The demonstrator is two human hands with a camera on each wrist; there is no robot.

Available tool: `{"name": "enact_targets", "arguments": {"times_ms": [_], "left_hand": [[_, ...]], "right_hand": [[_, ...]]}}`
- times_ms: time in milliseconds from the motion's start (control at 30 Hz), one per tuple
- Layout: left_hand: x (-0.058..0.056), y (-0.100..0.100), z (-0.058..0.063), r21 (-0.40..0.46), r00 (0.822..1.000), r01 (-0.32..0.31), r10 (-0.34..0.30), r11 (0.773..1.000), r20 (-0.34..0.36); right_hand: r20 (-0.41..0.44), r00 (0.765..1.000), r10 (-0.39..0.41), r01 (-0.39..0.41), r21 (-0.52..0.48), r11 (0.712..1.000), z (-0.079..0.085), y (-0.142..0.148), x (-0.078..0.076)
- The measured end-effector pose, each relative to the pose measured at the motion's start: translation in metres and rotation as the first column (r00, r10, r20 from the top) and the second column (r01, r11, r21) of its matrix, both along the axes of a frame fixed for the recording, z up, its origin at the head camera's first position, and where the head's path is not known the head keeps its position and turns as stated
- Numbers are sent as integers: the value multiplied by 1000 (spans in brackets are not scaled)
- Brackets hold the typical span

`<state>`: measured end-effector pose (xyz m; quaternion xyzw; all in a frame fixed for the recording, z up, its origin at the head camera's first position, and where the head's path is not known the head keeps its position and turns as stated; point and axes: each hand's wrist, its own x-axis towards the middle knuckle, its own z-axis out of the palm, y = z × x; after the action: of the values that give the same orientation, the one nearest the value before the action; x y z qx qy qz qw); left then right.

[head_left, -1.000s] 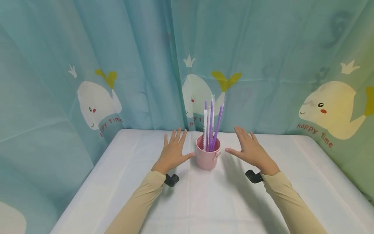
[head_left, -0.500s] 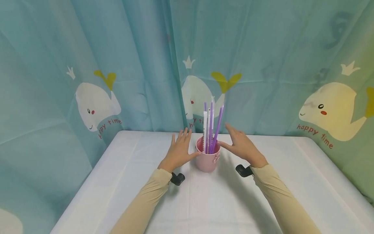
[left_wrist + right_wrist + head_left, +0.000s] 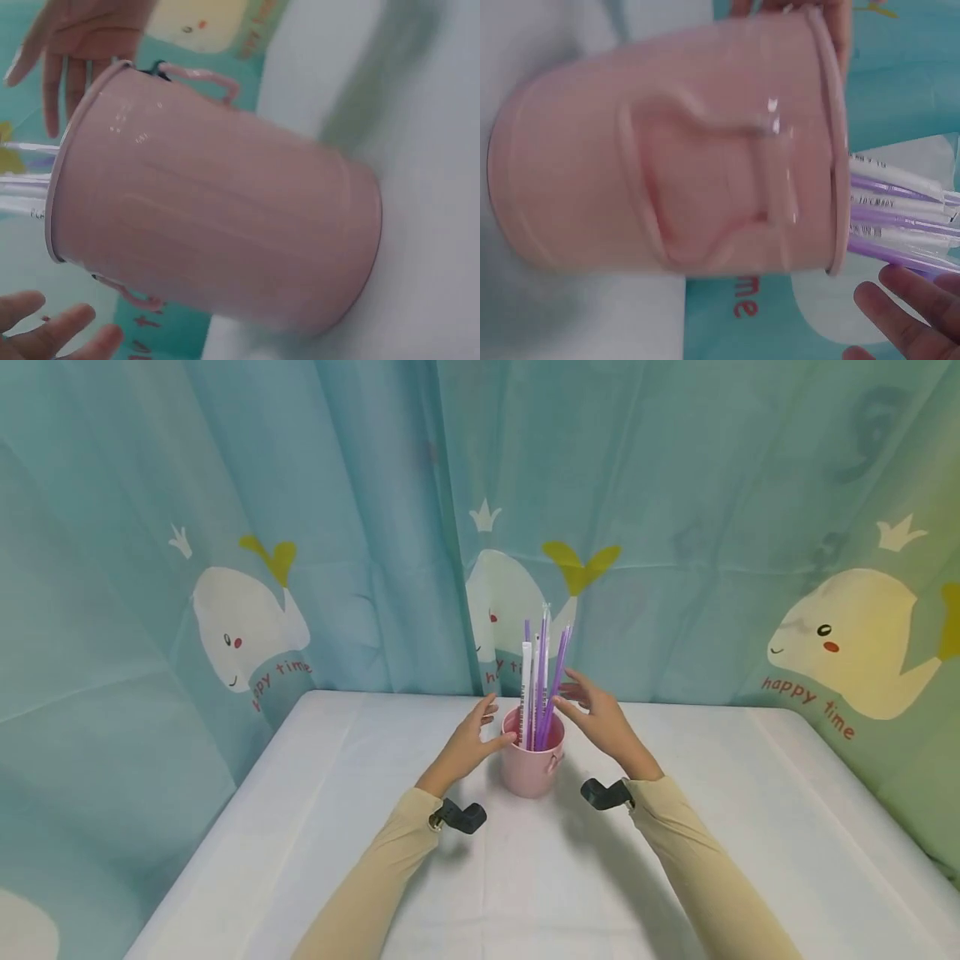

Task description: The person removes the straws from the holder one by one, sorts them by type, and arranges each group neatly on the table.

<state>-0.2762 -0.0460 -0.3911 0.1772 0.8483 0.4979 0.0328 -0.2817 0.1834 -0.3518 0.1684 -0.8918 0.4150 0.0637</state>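
A pink bucket [image 3: 528, 774] stands upright on the table, with several purple drinking straws [image 3: 542, 681] in clear and white printed wrappers rising from it. My left hand [image 3: 463, 747] is at the bucket's left side, fingers loosely bent and the thumb near the rim. To the right of the straws is my right hand [image 3: 604, 724], its thumb and fingers spread beside them. In the right wrist view its fingertips [image 3: 894, 276] come close to the straws [image 3: 904, 206]; contact cannot be told. Neither hand holds anything. A small handle [image 3: 199, 75] hangs on the bucket's side.
The table [image 3: 360, 852] has a white cover. Right behind its far edge hangs a blue-green curtain [image 3: 390, 527] printed with white whales. A black wrist camera [image 3: 463, 817] sits on the left wrist and another camera [image 3: 604, 794] on the right.
Both hands have moved inward toward the bucket, the left one rightward and the right one leftward. Their fingers have gone from spread to more bent. The bucket stays where it was.
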Motion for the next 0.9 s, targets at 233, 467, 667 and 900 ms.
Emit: {"name": "enact_targets", "arguments": {"times_ms": [233, 467, 667, 900], "left_hand": [[-2, 2, -8, 288, 990, 28, -67, 957, 125], [-5, 6, -16, 454, 951, -55, -92, 890, 295], [-4, 8, -21, 476, 921, -76, -121, 876, 370], [-5, 10, -23, 448, 900, -72, -135, 891, 414]], "right_hand": [[50, 998, -42, 48, -138, 989, -9, -1, -5], [152, 988, -15, 65, -327, 943, -16, -2, -9], [267, 964, 1, 111, -403, 908, -25, -3, -14], [303, 953, -29, 142, -358, 923, -36, -6, -17]]}}
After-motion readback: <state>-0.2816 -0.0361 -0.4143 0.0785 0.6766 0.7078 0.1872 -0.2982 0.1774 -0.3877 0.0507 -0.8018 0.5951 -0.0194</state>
